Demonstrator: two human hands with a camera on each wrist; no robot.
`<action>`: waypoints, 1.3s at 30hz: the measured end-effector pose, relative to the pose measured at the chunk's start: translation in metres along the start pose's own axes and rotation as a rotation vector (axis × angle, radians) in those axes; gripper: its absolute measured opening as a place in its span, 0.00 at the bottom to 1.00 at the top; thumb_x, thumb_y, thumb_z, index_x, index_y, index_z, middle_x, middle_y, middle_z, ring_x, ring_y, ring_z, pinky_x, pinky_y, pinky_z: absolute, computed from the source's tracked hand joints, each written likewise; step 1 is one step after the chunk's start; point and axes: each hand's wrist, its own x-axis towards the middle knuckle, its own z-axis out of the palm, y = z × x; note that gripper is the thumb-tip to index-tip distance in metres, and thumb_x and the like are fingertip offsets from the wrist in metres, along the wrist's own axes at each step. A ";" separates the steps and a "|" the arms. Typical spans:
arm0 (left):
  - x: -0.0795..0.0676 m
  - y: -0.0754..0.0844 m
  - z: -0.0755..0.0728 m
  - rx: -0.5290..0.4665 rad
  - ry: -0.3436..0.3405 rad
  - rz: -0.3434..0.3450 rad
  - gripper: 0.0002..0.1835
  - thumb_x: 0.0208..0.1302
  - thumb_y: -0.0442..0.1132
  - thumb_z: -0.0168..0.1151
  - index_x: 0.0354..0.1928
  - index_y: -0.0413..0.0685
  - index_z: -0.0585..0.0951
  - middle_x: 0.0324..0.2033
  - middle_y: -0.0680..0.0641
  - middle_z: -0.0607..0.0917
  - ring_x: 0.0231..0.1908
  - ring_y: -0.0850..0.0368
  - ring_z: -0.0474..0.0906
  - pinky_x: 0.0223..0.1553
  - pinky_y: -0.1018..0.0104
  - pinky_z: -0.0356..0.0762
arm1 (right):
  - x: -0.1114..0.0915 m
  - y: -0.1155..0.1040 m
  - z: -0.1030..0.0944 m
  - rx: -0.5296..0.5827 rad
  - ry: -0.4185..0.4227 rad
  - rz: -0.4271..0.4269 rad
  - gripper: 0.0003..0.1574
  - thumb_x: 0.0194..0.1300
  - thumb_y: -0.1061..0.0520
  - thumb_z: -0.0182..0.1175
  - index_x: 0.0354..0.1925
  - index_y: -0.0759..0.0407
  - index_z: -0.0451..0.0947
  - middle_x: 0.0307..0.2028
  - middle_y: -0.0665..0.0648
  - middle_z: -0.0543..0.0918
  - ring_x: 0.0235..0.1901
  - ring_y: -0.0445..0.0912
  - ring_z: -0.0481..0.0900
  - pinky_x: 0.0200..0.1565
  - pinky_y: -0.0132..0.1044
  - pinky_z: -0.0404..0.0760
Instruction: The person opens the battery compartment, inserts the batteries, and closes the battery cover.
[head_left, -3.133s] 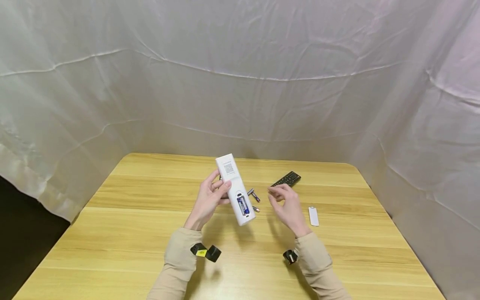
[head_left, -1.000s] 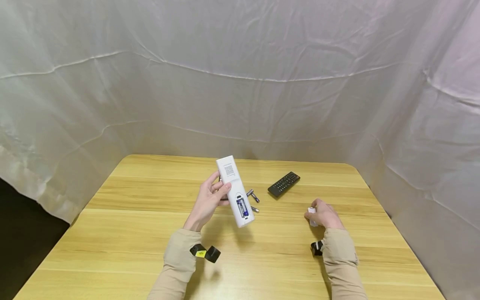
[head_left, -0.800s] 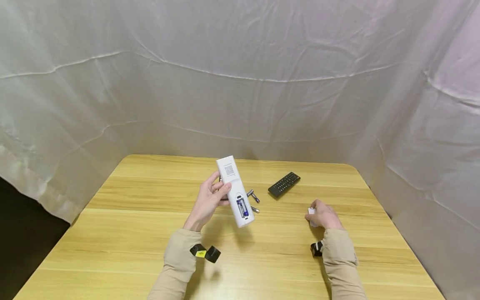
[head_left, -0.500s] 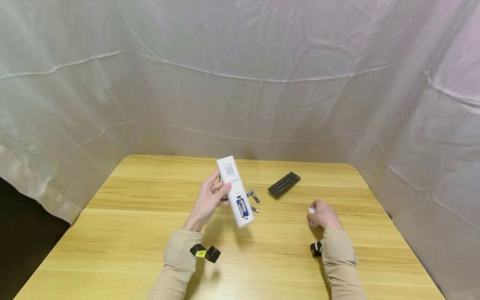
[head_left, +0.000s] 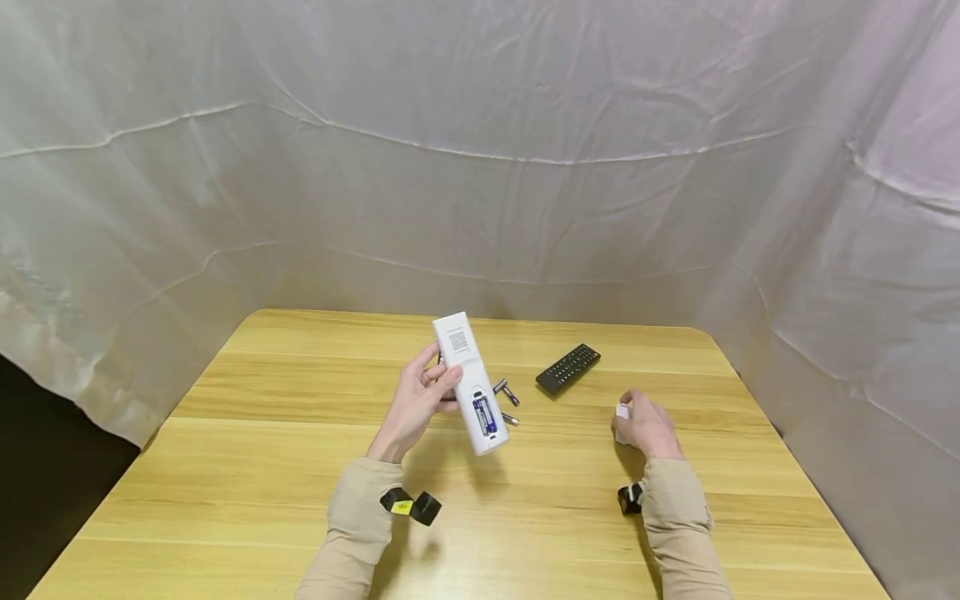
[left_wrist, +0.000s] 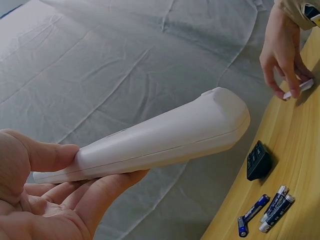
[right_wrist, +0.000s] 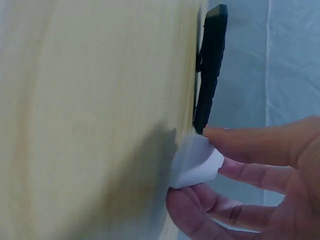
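Note:
My left hand grips a white remote control above the table, its back turned up and tilted. Two blue-and-silver batteries lie in its uncovered battery compartment. In the left wrist view the thumb presses on one side and the fingers support the remote from below. Over at the right, my right hand pinches the small white battery cover between thumb and fingers, just above the table. Part of the cover is hidden by the fingers in the head view.
Several loose batteries lie on the wooden table, partly behind the white remote in the head view. A black remote control lies farther back, between the two hands. Grey curtains enclose the table's back and sides.
My right hand moved right from beside the white remote to the battery cover, took hold of it and now lifts it slightly. The left hand and the white remote have barely moved.

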 end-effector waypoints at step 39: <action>0.003 -0.002 0.003 -0.012 0.049 -0.014 0.29 0.74 0.29 0.53 0.74 0.45 0.63 0.57 0.24 0.79 0.33 0.60 0.88 0.39 0.64 0.91 | -0.025 -0.091 0.022 0.340 0.454 -0.521 0.22 0.61 0.65 0.70 0.51 0.68 0.75 0.31 0.66 0.85 0.28 0.51 0.84 0.30 0.30 0.87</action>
